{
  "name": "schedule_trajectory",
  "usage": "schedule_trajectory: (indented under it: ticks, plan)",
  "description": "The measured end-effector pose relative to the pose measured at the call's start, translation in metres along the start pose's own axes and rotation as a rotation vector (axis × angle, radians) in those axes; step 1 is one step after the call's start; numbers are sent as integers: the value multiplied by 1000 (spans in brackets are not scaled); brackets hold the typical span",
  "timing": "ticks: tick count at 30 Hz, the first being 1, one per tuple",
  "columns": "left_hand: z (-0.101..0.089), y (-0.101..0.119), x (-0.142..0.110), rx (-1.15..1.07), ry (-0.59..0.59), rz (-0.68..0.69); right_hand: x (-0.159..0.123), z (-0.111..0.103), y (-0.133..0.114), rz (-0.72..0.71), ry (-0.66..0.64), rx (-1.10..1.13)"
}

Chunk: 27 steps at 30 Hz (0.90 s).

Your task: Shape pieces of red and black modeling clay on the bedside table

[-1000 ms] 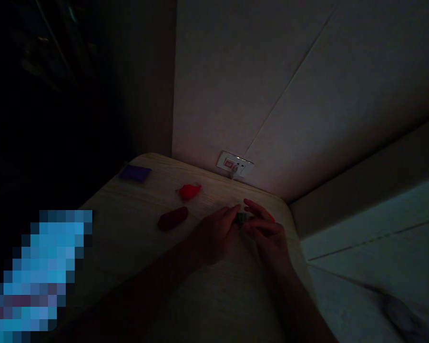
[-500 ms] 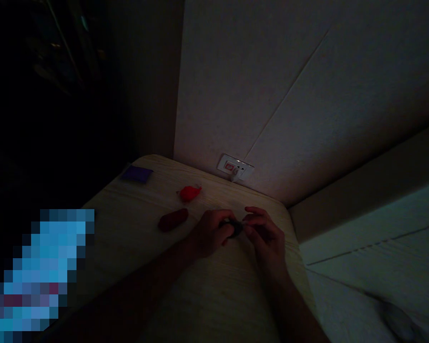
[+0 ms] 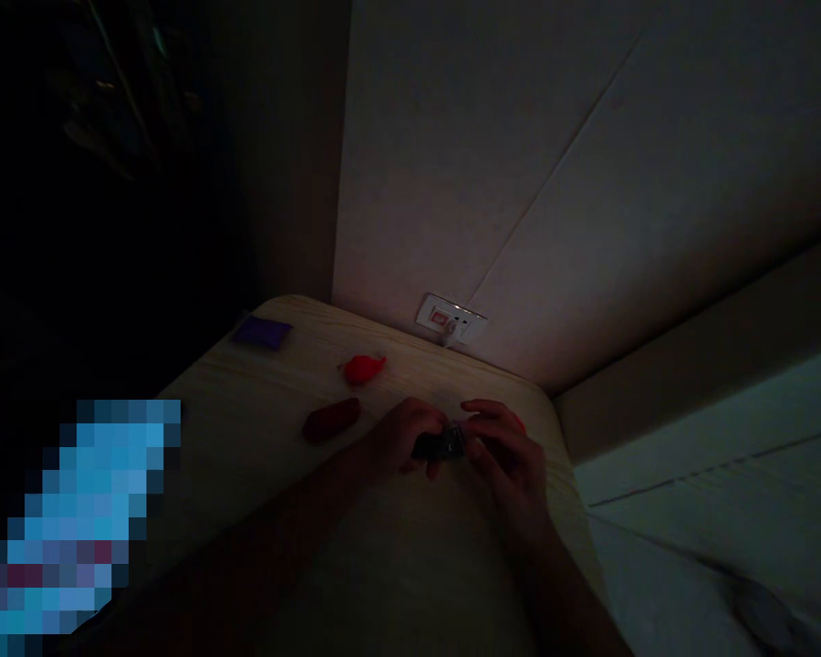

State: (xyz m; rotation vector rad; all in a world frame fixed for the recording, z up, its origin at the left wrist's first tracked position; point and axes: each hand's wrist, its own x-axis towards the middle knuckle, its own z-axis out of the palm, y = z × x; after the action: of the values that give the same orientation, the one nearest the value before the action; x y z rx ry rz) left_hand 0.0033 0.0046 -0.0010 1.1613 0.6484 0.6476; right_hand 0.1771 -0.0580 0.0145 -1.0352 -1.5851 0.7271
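Lower centre, our left hand [image 3: 405, 431] grips a small, dark, shiny object [image 3: 443, 444], likely steadying it for our right hand [image 3: 518, 458], whose grip we can't make out.

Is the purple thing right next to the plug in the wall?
No, the purple packet lies at the table's far left corner, and the plug is farther right, past the bright red thing.

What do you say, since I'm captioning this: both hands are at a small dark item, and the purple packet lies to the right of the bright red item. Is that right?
Not quite: the head view shows the purple packet to the left of the bright red item. The left hand and right hand are indeed at a small dark item.
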Motion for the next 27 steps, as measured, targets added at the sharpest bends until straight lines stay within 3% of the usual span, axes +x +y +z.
schedule_trajectory:
  ticks: [5,13,18,22,27]
  plan:
    - [1,-2,-1,14,42,-33,-1,1,2,-16,-73,-36]
    - [4,-3,0,27,153,-95,1,-3,-9,-154,-105,-307]
    - [-1,-1,0,36,43,-87,4,-5,-14,-178,-121,-410]
    - [-3,3,-3,161,-41,14,3,-9,-13,-143,-81,-423]
    - [-2,5,-7,437,-10,211,3,-12,-17,-59,-109,-437]
